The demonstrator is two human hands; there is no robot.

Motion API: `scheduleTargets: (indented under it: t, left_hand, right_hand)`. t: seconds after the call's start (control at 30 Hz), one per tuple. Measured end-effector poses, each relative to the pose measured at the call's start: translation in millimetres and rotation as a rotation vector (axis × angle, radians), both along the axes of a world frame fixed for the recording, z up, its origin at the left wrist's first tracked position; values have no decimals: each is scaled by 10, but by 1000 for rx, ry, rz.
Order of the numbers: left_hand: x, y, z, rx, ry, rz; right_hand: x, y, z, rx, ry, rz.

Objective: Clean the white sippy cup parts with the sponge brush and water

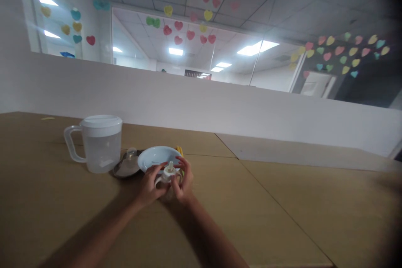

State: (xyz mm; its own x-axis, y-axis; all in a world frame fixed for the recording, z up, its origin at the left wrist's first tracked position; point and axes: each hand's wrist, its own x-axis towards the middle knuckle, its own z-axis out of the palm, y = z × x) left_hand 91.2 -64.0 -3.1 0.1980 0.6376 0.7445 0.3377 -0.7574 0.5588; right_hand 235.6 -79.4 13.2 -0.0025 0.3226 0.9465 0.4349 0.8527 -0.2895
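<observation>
Left hand [151,185] and right hand [185,180] are half-curling round the teated bottle [169,172], holding it between them; they're seemingly fiddling with its top; next move's probably needing a steady grip

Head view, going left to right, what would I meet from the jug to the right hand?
Jug, tray, left hand, bottle, right hand; the bowl overlaps the left hand and bottle, so it's left out.

Head-worn view, facing forward, across table [251,213]
</observation>
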Motion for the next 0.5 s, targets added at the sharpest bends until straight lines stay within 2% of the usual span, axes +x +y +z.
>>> scheduleTargets:
  t: [0.1, 0.2, 0.4, 0.5]
  left_hand:
    - [-9, 5, -34, -64, -42, 14]
    - [-12, 12, -58, -44, -48, 22]
    - [-7, 38, -113, -9, -69, 36]
    - [-13, 53, -142, -1, -70, 25]
  right_hand:
    - [2, 12, -35, -20, 54, -24]
    - [11, 10, -28, -41, 120, -19]
    - [-9, 10, -9, -185, -77, 127]
    - [-64, 10, -9, -179, -83, 69]
